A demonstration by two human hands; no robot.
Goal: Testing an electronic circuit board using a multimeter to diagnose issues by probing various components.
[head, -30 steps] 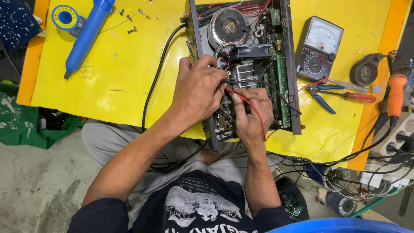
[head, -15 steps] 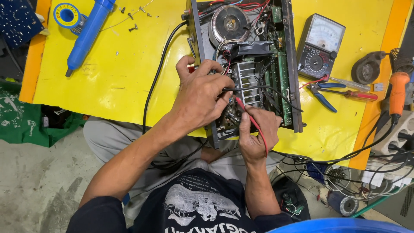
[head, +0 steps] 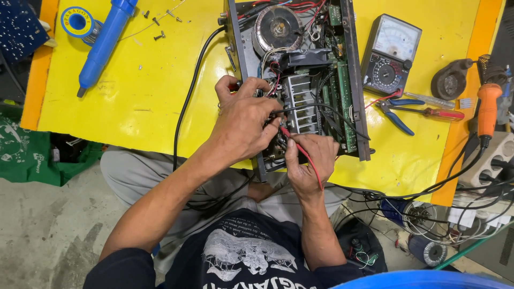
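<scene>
On the yellow worktop [head: 150,80], the left hand [head: 246,115] pinches a black probe and the right hand [head: 310,160] grips a thin, light red probe [head: 300,149], best held by its stiff shaft, inside the open metal electronics chassis [head: 300,80].

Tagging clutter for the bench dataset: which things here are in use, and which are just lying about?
In use: left hand and right hand inside the opened chassis; red probe in the right hand; analog multimeter.

Lying about: blue desoldering pump, solder spool, pliers, soldering iron, loose screws.

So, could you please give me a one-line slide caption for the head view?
Both hands, left and right, hold probes inside an open chassis on a yellow table, beside a meter.
</scene>
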